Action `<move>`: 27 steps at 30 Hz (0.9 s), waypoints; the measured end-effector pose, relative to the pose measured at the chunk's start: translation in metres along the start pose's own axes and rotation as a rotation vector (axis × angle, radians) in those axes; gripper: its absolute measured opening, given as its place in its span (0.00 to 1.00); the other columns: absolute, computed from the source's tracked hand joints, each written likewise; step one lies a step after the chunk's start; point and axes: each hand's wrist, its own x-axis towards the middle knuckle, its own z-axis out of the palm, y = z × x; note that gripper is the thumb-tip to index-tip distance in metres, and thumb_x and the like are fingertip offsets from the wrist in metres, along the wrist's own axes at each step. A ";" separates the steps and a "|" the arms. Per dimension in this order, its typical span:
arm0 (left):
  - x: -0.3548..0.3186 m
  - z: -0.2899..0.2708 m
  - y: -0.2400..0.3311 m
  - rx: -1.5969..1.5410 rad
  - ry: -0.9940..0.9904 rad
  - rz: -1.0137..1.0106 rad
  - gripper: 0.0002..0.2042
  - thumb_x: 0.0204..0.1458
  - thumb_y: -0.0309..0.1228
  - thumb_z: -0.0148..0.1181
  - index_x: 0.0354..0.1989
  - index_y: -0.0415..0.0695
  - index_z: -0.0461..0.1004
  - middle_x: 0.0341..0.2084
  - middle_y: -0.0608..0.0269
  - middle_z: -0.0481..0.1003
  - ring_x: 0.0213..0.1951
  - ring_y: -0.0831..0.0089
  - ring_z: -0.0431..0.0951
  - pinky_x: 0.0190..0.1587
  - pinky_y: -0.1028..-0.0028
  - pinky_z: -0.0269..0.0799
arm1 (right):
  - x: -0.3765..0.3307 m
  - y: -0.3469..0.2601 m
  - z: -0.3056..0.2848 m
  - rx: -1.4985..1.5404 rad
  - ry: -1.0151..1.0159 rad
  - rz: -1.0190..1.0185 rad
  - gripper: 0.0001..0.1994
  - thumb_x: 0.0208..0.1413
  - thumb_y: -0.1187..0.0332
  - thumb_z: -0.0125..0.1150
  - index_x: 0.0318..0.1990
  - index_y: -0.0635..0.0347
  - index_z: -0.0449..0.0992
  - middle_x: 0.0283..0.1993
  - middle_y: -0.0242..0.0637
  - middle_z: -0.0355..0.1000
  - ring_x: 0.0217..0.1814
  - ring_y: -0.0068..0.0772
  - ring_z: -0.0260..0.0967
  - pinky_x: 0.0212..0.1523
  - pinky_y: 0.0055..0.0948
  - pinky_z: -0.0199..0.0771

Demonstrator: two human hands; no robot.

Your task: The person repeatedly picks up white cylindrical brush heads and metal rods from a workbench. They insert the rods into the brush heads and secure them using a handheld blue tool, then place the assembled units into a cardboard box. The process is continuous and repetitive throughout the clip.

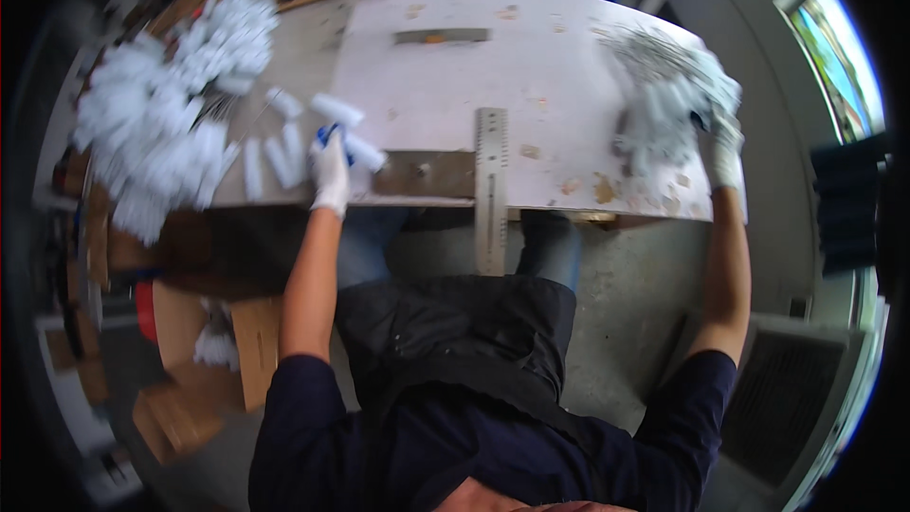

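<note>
My left hand (331,169), in a white glove with blue fingertips, is at the table's left part. Its fingers are closed around a white fluffy roller (365,153), like a small paint roller sleeve. Another white roller (337,111) lies just beyond the fingertips, and several more lie to the left of the hand. Far to the right, my gloved right hand (725,144) reaches to the edge of a heap of white rollers (659,123) with thin metal rods. Blur and the heap hide its fingers.
A large pile of white rollers (152,123) covers the table's left end. A metal plate (427,174) and an upright perforated metal strip (491,190) sit at the front edge. A grey bar (442,36) lies farther back. Cardboard boxes (256,351) stand on the floor at left.
</note>
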 end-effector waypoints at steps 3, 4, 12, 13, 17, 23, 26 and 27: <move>0.007 -0.008 0.001 -0.131 0.091 -0.041 0.11 0.61 0.38 0.58 0.34 0.44 0.77 0.23 0.69 0.72 0.25 0.77 0.72 0.28 0.72 0.68 | 0.001 -0.042 -0.014 -0.062 0.281 -0.037 0.25 0.58 0.54 0.65 0.57 0.60 0.74 0.47 0.46 0.77 0.48 0.52 0.74 0.51 0.50 0.73; 0.002 -0.005 0.007 -0.324 0.065 -0.144 0.09 0.60 0.37 0.59 0.36 0.44 0.77 0.26 0.67 0.74 0.27 0.76 0.74 0.28 0.72 0.72 | -0.002 -0.077 -0.031 -0.093 0.446 -0.081 0.24 0.58 0.56 0.66 0.56 0.62 0.75 0.46 0.45 0.78 0.47 0.51 0.75 0.53 0.47 0.73; -0.051 0.053 0.049 -0.628 -0.070 -0.180 0.08 0.62 0.29 0.55 0.41 0.43 0.80 0.34 0.65 0.78 0.31 0.75 0.77 0.33 0.71 0.79 | -0.060 -0.334 -0.063 1.063 -0.285 -0.224 0.13 0.57 0.62 0.67 0.43 0.60 0.81 0.36 0.45 0.79 0.35 0.46 0.77 0.40 0.36 0.75; -0.045 0.054 0.049 -0.622 -0.112 -0.153 0.07 0.61 0.29 0.56 0.40 0.42 0.80 0.34 0.66 0.79 0.31 0.76 0.76 0.33 0.72 0.78 | -0.054 -0.366 -0.092 1.127 -0.477 -0.211 0.14 0.58 0.60 0.66 0.43 0.60 0.81 0.36 0.46 0.80 0.37 0.48 0.78 0.42 0.37 0.76; -0.047 0.069 0.071 -0.547 -0.301 -0.172 0.09 0.61 0.28 0.55 0.42 0.39 0.80 0.33 0.65 0.78 0.33 0.76 0.78 0.37 0.73 0.76 | -0.037 -0.418 -0.092 1.333 -0.968 0.026 0.19 0.59 0.60 0.64 0.47 0.70 0.80 0.36 0.49 0.81 0.38 0.41 0.81 0.42 0.36 0.78; -0.028 0.039 0.050 -0.336 -0.338 -0.098 0.10 0.63 0.31 0.56 0.47 0.39 0.78 0.33 0.64 0.79 0.30 0.77 0.78 0.32 0.76 0.76 | -0.041 -0.428 -0.057 1.370 -0.938 0.073 0.16 0.60 0.64 0.63 0.45 0.71 0.81 0.34 0.43 0.82 0.33 0.29 0.79 0.35 0.30 0.76; 0.032 -0.038 0.016 0.288 -0.180 0.133 0.10 0.65 0.32 0.55 0.48 0.43 0.78 0.32 0.69 0.79 0.31 0.81 0.79 0.31 0.80 0.75 | -0.042 -0.426 -0.057 1.495 -0.920 0.148 0.14 0.62 0.64 0.61 0.44 0.68 0.82 0.31 0.37 0.81 0.30 0.22 0.75 0.33 0.28 0.73; 0.038 -0.048 0.025 0.007 -0.160 -0.004 0.09 0.64 0.32 0.56 0.46 0.43 0.79 0.30 0.69 0.79 0.29 0.81 0.78 0.30 0.80 0.74 | -0.042 -0.419 -0.052 1.464 -0.920 0.156 0.14 0.63 0.64 0.61 0.44 0.68 0.82 0.31 0.36 0.81 0.30 0.21 0.74 0.33 0.27 0.72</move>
